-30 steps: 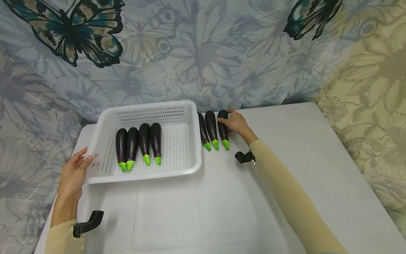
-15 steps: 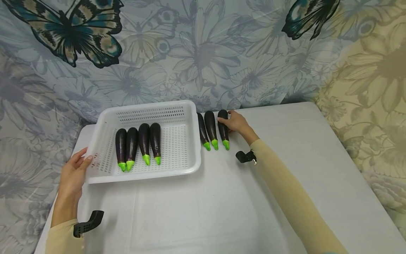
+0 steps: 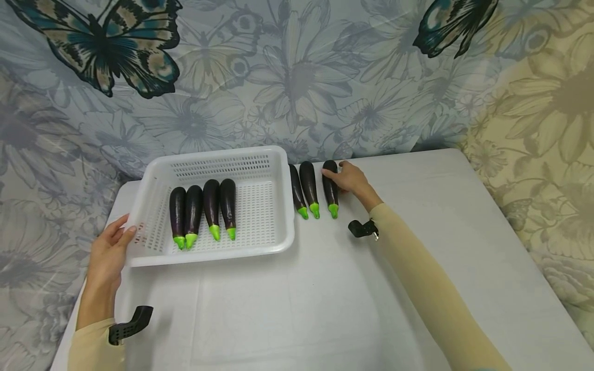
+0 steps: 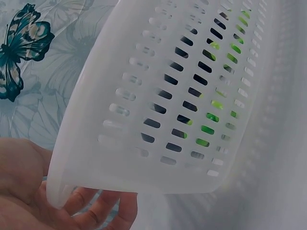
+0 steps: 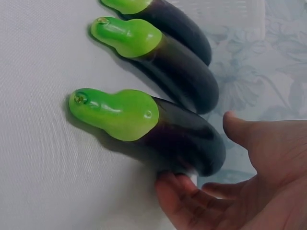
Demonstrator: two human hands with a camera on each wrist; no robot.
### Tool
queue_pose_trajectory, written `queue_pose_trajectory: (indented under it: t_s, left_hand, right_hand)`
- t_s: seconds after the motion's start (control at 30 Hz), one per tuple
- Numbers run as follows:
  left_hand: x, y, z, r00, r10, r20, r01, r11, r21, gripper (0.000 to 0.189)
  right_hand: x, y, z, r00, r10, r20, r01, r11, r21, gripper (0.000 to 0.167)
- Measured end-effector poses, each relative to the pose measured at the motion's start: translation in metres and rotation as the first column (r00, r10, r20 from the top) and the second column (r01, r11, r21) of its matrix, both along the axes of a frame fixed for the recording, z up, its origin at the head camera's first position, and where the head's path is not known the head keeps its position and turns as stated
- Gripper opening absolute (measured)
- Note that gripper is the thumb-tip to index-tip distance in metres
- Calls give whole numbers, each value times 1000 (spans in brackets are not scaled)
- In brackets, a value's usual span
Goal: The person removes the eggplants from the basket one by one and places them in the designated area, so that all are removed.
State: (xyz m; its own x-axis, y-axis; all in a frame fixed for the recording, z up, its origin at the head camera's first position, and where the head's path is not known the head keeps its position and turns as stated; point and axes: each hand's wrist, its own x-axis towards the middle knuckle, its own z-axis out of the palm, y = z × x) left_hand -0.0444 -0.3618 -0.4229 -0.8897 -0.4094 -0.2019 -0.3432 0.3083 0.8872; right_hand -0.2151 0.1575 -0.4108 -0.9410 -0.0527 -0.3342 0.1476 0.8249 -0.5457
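Observation:
My left hand [image 3: 105, 253] holds the left rim of a white perforated plastic basket [image 3: 209, 259]. In the left wrist view, fingers [image 4: 96, 208] show below the basket's corner. Several dark purple eggplants [image 3: 211, 206] with bright green stem ends lie side by side inside. Right of the basket, my right hand [image 3: 351, 179] has its thumb and fingers around the blunt end of an eggplant [image 3: 330, 185] on the table. The right wrist view shows the fingers against this eggplant's [image 5: 189, 139] side; whether the thumb touches it is unclear there.
Two more eggplants [image 3: 308, 185] lie between the basket and the held one, the leftmost [image 3: 298, 190] close against the basket's right side. A white cloth covers the table [image 3: 278, 314]. Behind it hangs a floral and butterfly-patterned fabric [image 3: 297, 87].
My right hand and the eggplant in it have shifted slightly to the right, widening the gap from the neighbouring eggplant. My left hand and the basket have stayed put.

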Motion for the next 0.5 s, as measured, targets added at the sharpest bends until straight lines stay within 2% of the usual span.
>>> queue_pose_trajectory:
  t_s: [0.03,0.1,0.17,0.27,0.33,0.4,0.5]
  left_hand:
    - [0,-1,-3,1000,11,-11,-11,1000,14,58]
    - [1,1,0,1000,5,-13,-5,1000,-9,58]
    - [3,8,8,1000,11,-1,-11,1000,-24,57]
    - [6,18,22,1000,-12,7,12,999,-45,57]
    - [6,22,27,1000,-10,12,11,999,-43,56]
    - [6,22,26,1000,3,8,-3,999,-33,55]
    - [4,16,18,1000,16,12,-16,999,-45,56]
  right_hand:
    - [0,0,0,1000,2,-1,-2,1000,3,82]
    - [1,1,1,1000,3,0,-3,1000,8,82]
    - [2,2,3,1000,4,3,-4,1000,13,83]
    - [2,4,7,1000,-4,15,4,1000,-5,82]
    - [1,6,12,1000,-12,15,13,1000,-24,82]
    - [0,7,18,1000,-18,14,19,999,-39,81]
    - [-2,9,27,1000,-20,12,20,999,-51,81]
